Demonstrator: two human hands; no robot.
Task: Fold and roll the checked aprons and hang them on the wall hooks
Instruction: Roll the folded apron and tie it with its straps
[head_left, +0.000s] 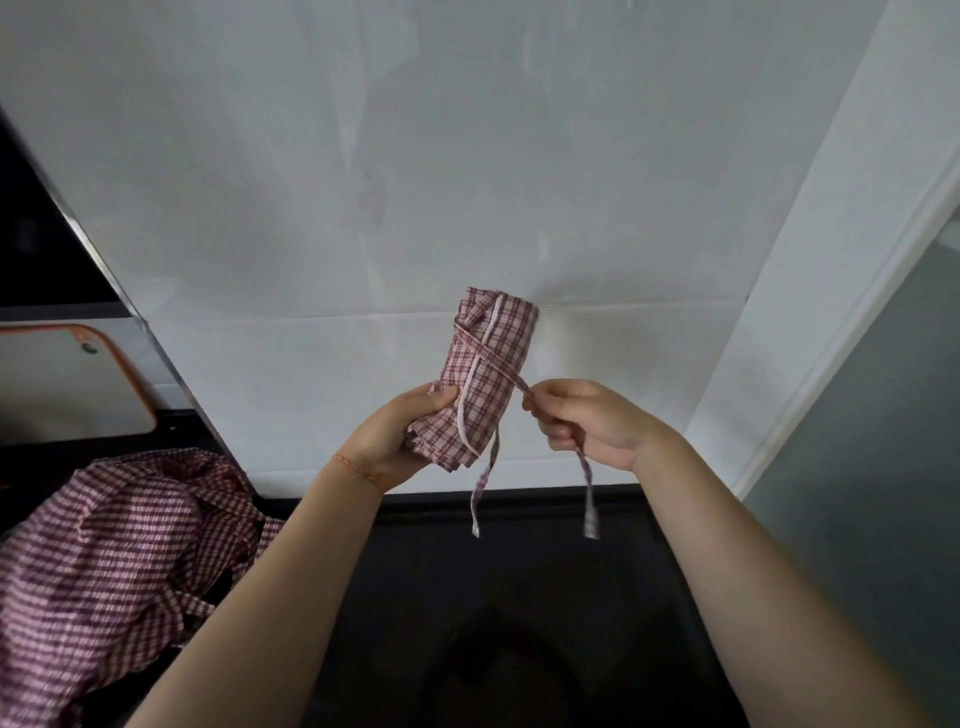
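In the middle of the frame my left hand (387, 441) has its grip wrapped round the lower end of a rolled-up apron of red-and-white checked cloth (485, 376), thumb pressed on the front of the roll, which stands nearly upright and tilts a little to the right in front of the white tiled wall (467, 156). A thin red cord bracelet (358, 472) circles that wrist. My right hand (587, 423), just right of the roll, pinches a narrow checked tie strap (498, 366) that crosses the roll on a slant from its upper left down to my fingertips; the strap's loose end runs through my curled fingers and hangs below the hand. A second tie end (482, 488) dangles from the bottom of the roll, beside the first. In the lower left of the frame a second red-and-white checked apron (119, 551) lies crumpled and unfolded on the black tabletop (519, 597). At the left edge, a white board with an orange rim (67, 384) leans against the wall.
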